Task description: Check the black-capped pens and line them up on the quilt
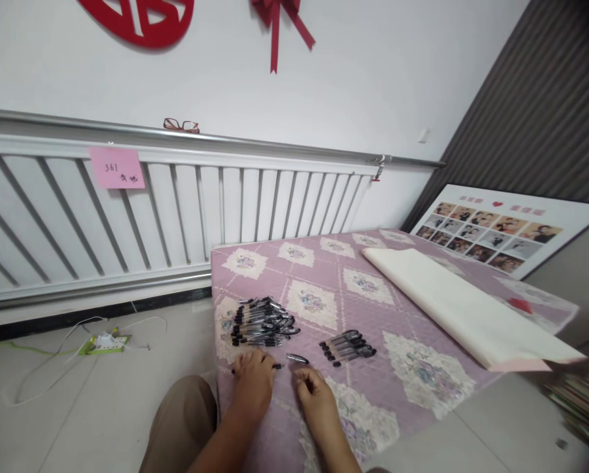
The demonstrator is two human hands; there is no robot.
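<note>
My left hand (253,384) rests near the front edge of a pink quilted mattress (413,368), fingers curled round a black pen body (277,366) whose ends stick out on both sides. My right hand (314,389) lies just beside it, fingers bent down on the quilt, next to a loose pen cap (297,359); whether it holds anything is hidden. A large pile of black pens (261,322) lies just beyond my left hand. A smaller, neat row of pens (348,347) sits to the right of it.
A long roll of cream paper (465,309) lies across the mattress's right side. A white radiator (127,210) with a pink note (116,167) and glasses (181,125) lines the wall. A photo board (501,226) leans at right. Cables and a packet (104,343) lie on the floor.
</note>
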